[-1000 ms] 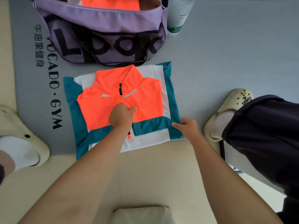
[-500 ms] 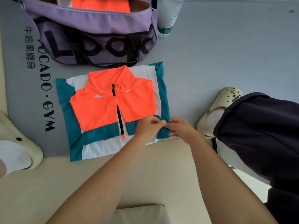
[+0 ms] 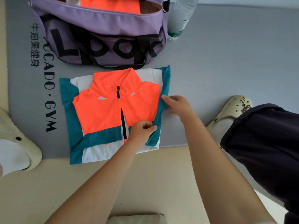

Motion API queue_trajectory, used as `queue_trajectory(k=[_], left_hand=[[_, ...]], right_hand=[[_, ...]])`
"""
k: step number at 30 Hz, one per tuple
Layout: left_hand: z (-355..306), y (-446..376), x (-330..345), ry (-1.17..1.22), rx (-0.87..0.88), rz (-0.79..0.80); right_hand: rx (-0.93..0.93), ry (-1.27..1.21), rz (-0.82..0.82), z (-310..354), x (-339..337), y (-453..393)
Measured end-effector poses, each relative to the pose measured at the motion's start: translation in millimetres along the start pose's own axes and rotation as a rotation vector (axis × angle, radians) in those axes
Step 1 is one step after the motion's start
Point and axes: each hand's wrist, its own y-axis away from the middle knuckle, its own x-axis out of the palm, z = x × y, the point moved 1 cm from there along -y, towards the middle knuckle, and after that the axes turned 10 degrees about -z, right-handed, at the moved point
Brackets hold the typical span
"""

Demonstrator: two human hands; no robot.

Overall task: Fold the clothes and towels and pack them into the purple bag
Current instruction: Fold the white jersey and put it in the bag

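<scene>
One purple bag (image 3: 103, 29). One folded jacket (image 3: 113, 117) on the grey mat (image 3: 226, 62); one orange garment (image 3: 110, 4) inside the bag. One plastic bottle (image 3: 181, 18). Two cream clogs (image 3: 229, 110) (image 3: 19, 143). Two hands: left hand (image 3: 141, 130), right hand (image 3: 177, 105).

Two bare forearms, without sleeves, watch or jewellery, reach into view from the bottom of the picture, ending in the left hand (image 3: 142, 130) and the right hand (image 3: 177, 104). The nails are short and unpainted. On the right side, a leg is covered by loose, dark navy shorts (image 3: 262, 143) with a stitched hem. Below the hem is a white sock (image 3: 224, 125) inside a cream foam clog (image 3: 234, 107), its top dotted with round holes and set with small charms. At the left edge, a second cream clog (image 3: 19, 139) with a black rivet is worn over another white sock.
</scene>
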Motion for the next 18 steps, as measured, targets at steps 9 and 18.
queue_trajectory(k=[9,18], left_hand=[[-6.0,-7.0,-39.8,0.013,-0.016,0.014],[0.7,3.7,-96.8,0.000,0.099,-0.137]], right_hand=[[-0.021,0.047,0.003,56.7,57.7,-26.6],[-0.124,-0.040,0.135,99.9,116.3,27.3]])
